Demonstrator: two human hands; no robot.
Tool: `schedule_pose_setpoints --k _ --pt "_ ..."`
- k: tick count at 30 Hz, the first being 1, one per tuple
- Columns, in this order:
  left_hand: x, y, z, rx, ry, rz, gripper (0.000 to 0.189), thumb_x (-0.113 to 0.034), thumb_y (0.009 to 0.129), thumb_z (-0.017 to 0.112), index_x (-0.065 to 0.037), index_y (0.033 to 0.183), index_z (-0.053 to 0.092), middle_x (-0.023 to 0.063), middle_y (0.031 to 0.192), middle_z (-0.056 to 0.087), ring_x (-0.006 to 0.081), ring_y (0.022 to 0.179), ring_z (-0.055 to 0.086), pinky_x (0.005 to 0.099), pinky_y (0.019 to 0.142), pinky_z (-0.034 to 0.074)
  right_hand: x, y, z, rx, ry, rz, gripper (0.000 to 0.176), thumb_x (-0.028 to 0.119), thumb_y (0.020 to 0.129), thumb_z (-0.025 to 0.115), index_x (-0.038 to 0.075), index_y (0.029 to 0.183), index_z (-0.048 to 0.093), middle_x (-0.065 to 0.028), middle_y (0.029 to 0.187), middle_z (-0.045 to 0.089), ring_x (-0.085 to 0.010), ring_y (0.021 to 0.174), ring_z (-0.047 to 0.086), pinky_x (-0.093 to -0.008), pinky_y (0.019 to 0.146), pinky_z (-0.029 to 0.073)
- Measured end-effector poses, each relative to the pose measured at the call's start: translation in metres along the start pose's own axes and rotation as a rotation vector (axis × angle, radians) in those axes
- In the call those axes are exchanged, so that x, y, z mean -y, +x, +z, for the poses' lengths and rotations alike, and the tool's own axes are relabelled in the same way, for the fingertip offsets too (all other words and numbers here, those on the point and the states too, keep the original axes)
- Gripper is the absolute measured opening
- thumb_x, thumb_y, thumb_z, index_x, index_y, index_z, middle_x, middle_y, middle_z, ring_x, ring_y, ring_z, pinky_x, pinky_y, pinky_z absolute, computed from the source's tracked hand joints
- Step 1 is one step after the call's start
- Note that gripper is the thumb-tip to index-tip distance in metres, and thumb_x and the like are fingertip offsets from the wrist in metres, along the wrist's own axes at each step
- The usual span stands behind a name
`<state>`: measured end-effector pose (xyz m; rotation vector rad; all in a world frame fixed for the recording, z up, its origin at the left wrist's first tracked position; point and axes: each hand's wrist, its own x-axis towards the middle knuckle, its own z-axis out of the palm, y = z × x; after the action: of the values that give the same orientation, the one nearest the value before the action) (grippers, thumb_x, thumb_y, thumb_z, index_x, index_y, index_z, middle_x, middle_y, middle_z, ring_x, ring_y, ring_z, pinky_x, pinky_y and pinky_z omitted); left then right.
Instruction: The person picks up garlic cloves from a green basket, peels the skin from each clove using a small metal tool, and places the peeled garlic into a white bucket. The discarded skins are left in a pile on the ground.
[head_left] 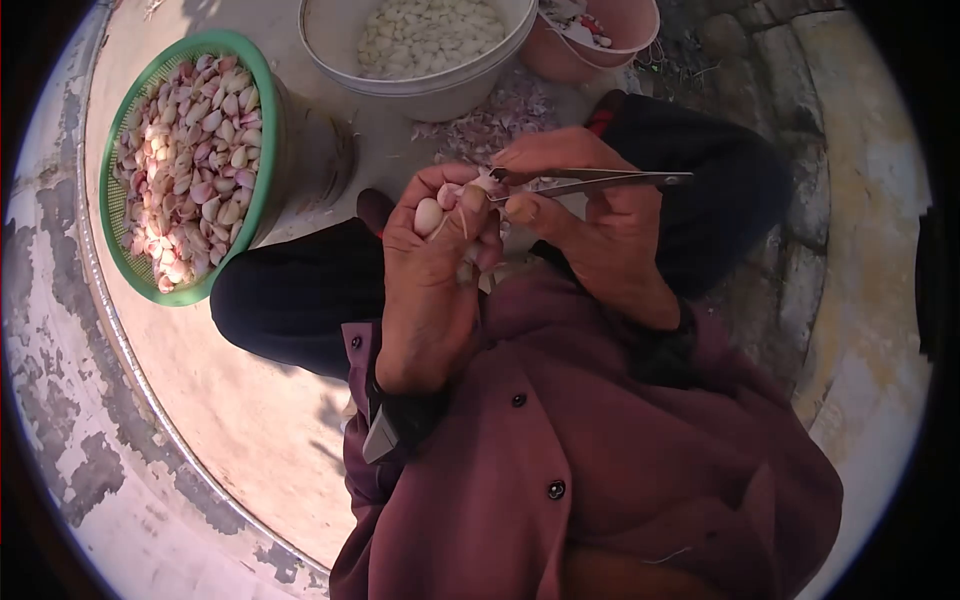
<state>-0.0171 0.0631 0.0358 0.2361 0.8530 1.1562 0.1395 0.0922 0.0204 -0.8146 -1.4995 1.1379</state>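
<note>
Several garlic cloves [429, 216] are gathered in my left hand [435, 280], its fingers curled around them. One clove near the thumb tip still has pinkish skin. My right hand [610, 220] pinches a pair of metal tweezers [610, 182] between thumb and fingers, with the joined end pointing right. The tweezers' tips meet the clove at my left thumb and fingertips. Exactly what the tips grip is too small to tell. Both hands are close together above my lap.
At the left, a green basket [262, 130] heaped with unpeeled garlic cloves rests on a bucket-like container. A white bucket [420, 88] holds peeled cloves in liquid. Beside it stands a pink bowl [570, 62]. Garlic skins [495, 118] litter the ground before me. My bent knees flank my hands.
</note>
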Motion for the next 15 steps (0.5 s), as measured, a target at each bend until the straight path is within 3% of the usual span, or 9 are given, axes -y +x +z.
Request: schedule_pose_setpoints --k 5,9,11,15 --pt "0.009 -0.003 -0.005 0.073 0.037 0.106 0.03 -0.008 0.085 0.072 -0.003 0.109 0.056 0.0012 0.084 0.06 0.0054 0.062 0.051 0.0187 0.054 0.041 0.003 -0.014 0.008 -0.101 0.196 0.163 0.025 0.007 0.084 0.071 -0.004 0.105 0.063 -0.0109 0.102 0.066 -0.0148 0.093 0.062 -0.0265 0.083 0.048" --pt "0.016 -0.002 -0.009 0.046 0.061 0.146 0.029 -0.007 0.086 0.07 -0.003 0.111 0.056 0.0013 0.085 0.06 0.0054 0.063 0.051 0.0186 0.054 0.041 0.005 -0.012 0.01 -0.122 0.236 0.195 0.022 0.008 0.086 0.07 -0.003 0.104 0.063 -0.0095 0.101 0.067 -0.0122 0.093 0.061 -0.0254 0.082 0.048" --pt "0.019 -0.003 -0.01 0.007 0.11 0.193 0.027 -0.005 0.086 0.068 -0.003 0.11 0.055 0.0017 0.085 0.06 0.0056 0.062 0.051 0.0189 0.053 0.041 0.009 -0.012 0.01 -0.135 0.424 0.383 0.02 0.01 0.088 0.068 -0.001 0.103 0.063 -0.0079 0.1 0.067 -0.009 0.09 0.06 -0.0238 0.081 0.048" --pt "0.02 -0.007 -0.01 -0.009 0.21 0.249 0.025 -0.002 0.085 0.069 -0.003 0.106 0.056 0.0017 0.084 0.06 0.0045 0.064 0.05 0.0178 0.055 0.04 -0.002 -0.015 0.013 -0.139 0.417 0.34 0.018 0.011 0.089 0.067 0.0 0.103 0.064 -0.0062 0.099 0.068 -0.0065 0.086 0.058 -0.0219 0.079 0.047"
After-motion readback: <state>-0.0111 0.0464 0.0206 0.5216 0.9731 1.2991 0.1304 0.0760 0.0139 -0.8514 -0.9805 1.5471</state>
